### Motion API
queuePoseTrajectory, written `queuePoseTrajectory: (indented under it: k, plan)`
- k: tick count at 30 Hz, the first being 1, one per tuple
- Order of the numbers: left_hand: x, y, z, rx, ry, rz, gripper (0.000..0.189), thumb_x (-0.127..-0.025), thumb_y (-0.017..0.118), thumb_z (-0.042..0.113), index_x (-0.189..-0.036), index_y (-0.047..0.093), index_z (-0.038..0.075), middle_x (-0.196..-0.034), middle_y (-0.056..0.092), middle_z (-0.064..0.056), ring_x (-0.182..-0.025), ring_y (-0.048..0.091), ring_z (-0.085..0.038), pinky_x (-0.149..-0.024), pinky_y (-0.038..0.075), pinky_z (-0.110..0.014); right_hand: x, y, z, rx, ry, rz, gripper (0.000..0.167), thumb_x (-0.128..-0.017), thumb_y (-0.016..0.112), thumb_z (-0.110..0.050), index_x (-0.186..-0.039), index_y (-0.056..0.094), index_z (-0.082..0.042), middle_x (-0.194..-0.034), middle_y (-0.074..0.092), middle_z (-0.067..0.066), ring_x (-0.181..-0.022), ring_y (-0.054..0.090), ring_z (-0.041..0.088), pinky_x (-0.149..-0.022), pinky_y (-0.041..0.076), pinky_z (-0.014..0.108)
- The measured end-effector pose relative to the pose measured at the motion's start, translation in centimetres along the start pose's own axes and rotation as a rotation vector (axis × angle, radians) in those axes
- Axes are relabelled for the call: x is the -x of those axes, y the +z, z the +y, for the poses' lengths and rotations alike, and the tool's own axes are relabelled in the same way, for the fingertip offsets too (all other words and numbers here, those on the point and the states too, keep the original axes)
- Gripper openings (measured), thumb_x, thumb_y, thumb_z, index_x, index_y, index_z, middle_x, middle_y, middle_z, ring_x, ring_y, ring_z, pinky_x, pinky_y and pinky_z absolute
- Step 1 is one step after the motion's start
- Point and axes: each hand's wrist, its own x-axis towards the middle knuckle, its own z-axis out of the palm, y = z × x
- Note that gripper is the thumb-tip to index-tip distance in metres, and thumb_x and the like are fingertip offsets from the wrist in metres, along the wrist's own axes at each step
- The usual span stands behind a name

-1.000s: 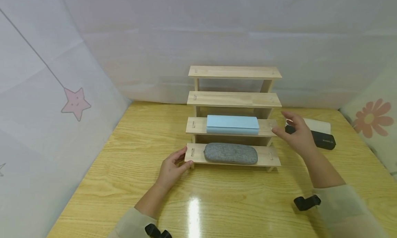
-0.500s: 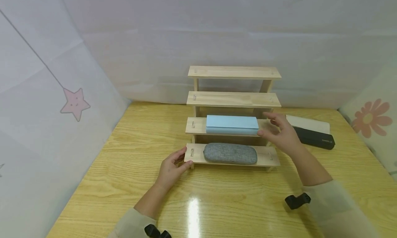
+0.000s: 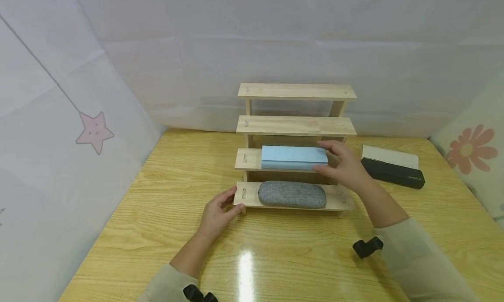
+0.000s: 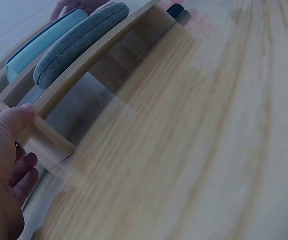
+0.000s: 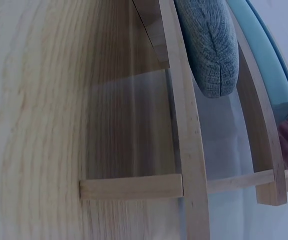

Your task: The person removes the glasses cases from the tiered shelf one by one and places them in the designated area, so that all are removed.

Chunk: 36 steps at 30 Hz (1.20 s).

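A wooden four-tier stepped shelf [image 3: 296,124] stands on the table. On its second tier from the bottom lies a light blue folding glasses case [image 3: 293,154]. My right hand [image 3: 346,166] pinches this case's right end, thumb at the front and fingers behind. The lowest tier carries a grey fabric glasses case [image 3: 292,194], also visible as a rounded case [image 5: 211,50] in the right wrist view. At that tier's left end my left hand [image 3: 218,212] grips the board, its thumb [image 4: 21,116] on the front edge and its other fingers curled beside the side panel.
To the right of the shelf, a long black case [image 3: 393,173] lies in front of a cream case [image 3: 390,156] on the wood-grain table [image 3: 165,184]. A pale cloth backdrop [image 3: 189,65] rises behind and at both sides.
My right hand has moved left from the shelf's right side to the blue glasses case's right end and closed in on it. The left hand stays at the lowest tier.
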Motion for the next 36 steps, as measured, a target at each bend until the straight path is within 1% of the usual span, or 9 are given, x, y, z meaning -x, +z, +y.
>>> queuePoseTrajectory:
  k: [8, 15, 20, 25, 30, 33, 36]
  plan:
    - [0.1, 0.0, 0.0, 0.002, 0.001, 0.001, 0.059, -0.085, 0.078, 0.021, -0.137, 0.056, 0.004, -0.141, 0.056, -0.013, -0.125, 0.058, -0.028, -0.105, 0.051, -0.037, -1.0, 0.6, -0.6, 0.028, 0.005, -0.036, 0.064, -0.085, 0.078, -0.026, -0.139, 0.05, -0.006, -0.148, 0.042, 0.017, -0.135, 0.04, 0.039, -0.111, 0.038, 0.062]
    - [0.0, 0.0, 0.0, -0.002, 0.002, 0.002, 0.06, -0.084, 0.079, 0.022, -0.137, 0.056, 0.004, -0.142, 0.055, -0.013, -0.125, 0.059, -0.028, -0.105, 0.051, -0.036, -1.8, 1.0, -0.7, 0.041, 0.054, -0.07, 0.067, -0.084, 0.078, -0.036, -0.139, 0.051, -0.011, -0.153, 0.037, 0.014, -0.139, 0.036, 0.038, -0.112, 0.034, 0.062]
    - [0.0, -0.1, -0.1, 0.003, -0.005, 0.001, 0.06, -0.084, 0.079, 0.022, -0.136, 0.056, 0.004, -0.142, 0.055, -0.012, -0.125, 0.058, -0.028, -0.106, 0.05, -0.037, -2.1, 1.3, -0.7, 0.031, 0.048, -0.086, 0.069, -0.083, 0.078, -0.039, -0.139, 0.051, -0.011, -0.15, 0.041, 0.013, -0.137, 0.038, 0.037, -0.112, 0.035, 0.062]
    - [0.1, 0.0, 0.2, 0.004, -0.023, 0.004, 0.058, -0.085, 0.077, 0.018, -0.137, 0.055, 0.003, -0.142, 0.055, -0.013, -0.125, 0.058, -0.028, -0.107, 0.05, -0.039, -2.5, 1.6, -0.5, 0.048, 0.047, -0.103, 0.073, -0.081, 0.079, -0.044, -0.14, 0.051, -0.011, -0.147, 0.045, 0.011, -0.132, 0.044, 0.035, -0.109, 0.039, 0.06]
    - [0.1, 0.2, 0.8, -0.005, -0.058, 0.01, 0.057, -0.086, 0.075, 0.009, -0.137, 0.053, -0.001, -0.142, 0.053, -0.017, -0.126, 0.057, -0.032, -0.108, 0.048, -0.044, -2.7, 1.8, -0.5, 0.07, 0.061, -0.12, 0.076, -0.08, 0.079, -0.048, -0.141, 0.05, -0.014, -0.147, 0.045, 0.01, -0.126, 0.047, 0.034, -0.104, 0.043, 0.058]
    - [0.1, 0.2, 0.9, -0.003, -0.059, 0.01, 0.057, -0.086, 0.075, 0.008, -0.137, 0.052, -0.002, -0.142, 0.053, -0.017, -0.126, 0.056, -0.033, -0.108, 0.048, -0.045, -2.8, 1.9, -0.5, 0.09, 0.058, -0.121, 0.076, -0.078, 0.081, -0.046, -0.141, 0.05, -0.015, -0.145, 0.046, 0.011, -0.122, 0.049, 0.033, -0.102, 0.045, 0.056]
    - [0.2, 0.2, 0.7, 0.01, -0.04, 0.009, 0.057, -0.085, 0.076, 0.012, -0.137, 0.054, 0.001, -0.142, 0.055, -0.015, -0.126, 0.057, -0.031, -0.108, 0.049, -0.042, -2.8, 1.8, -0.6, 0.111, 0.046, -0.123, 0.077, -0.077, 0.083, -0.043, -0.141, 0.05, -0.015, -0.143, 0.048, 0.013, -0.12, 0.05, 0.033, -0.1, 0.046, 0.055]
